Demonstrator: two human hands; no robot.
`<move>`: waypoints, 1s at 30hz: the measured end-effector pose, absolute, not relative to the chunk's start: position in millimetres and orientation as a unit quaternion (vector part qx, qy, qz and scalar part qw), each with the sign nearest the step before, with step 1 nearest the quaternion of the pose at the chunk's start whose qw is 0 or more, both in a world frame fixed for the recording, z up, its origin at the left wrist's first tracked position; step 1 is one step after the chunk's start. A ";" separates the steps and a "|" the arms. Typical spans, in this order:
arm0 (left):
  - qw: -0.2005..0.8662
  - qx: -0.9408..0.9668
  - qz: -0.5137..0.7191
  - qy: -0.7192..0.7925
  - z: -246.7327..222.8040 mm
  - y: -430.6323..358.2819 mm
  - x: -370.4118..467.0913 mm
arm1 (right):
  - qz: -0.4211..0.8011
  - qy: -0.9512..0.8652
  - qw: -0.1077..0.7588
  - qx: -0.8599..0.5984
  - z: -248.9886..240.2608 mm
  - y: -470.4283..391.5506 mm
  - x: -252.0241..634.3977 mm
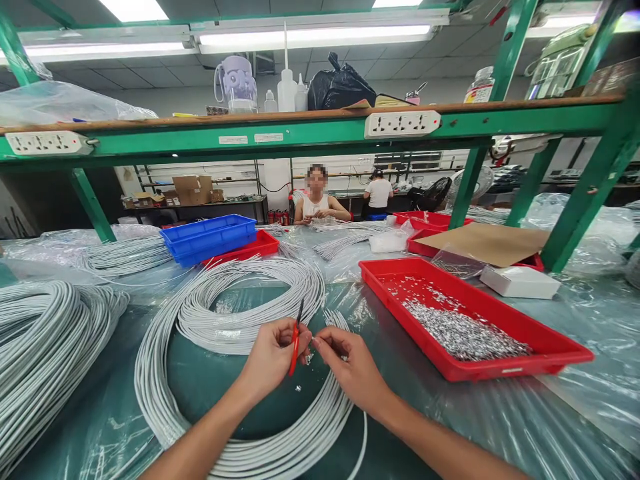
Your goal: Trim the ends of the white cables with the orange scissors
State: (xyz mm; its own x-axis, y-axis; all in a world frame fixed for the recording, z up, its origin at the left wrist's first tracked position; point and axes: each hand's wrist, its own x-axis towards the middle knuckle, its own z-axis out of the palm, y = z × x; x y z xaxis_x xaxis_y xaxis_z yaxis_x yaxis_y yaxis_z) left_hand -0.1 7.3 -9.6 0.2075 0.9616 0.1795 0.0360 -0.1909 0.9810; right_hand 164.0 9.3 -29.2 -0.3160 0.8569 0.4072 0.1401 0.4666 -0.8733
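Observation:
My left hand is closed around a small tool with orange-red handles and a dark pointed tip that aims upward; its exact kind is hard to make out. Close beside it, my right hand pinches what looks like the end of a white cable, which runs down from beneath that hand. The fingertips of both hands nearly meet, with a tiny pale piece between them. Under my hands lies a large coil of white cable. Small shiny bits are scattered on the green table inside the coil.
A red tray of small silvery metal parts stands at right, beside a white box. More cable coils lie at left. Blue trays sit farther back. A green shelf frame crosses overhead. A person sits opposite.

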 end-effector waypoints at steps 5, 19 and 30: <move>0.471 0.617 0.472 0.418 -10.2 7.2 -1.1 | 0.391 -0.716 0.469 -0.339 -28.5 9.1 163.4; 0.465 0.622 0.465 0.425 -8.7 12.1 -5.9 | 0.472 -0.632 0.505 -0.351 -26.1 18.1 168.0; 0.432 0.704 0.353 0.439 -13.7 7.5 -5.2 | 0.507 -0.590 0.528 -0.340 -21.7 18.4 171.0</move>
State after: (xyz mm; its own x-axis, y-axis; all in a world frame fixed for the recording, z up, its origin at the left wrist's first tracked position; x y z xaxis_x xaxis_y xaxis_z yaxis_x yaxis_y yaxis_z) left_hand -5.2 7.5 -13.7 0.3656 0.9232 0.1189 0.3128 -0.2422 0.9184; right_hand 171.0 18.4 -21.7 -0.2102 0.9371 0.2788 -0.1333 0.2550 -0.9577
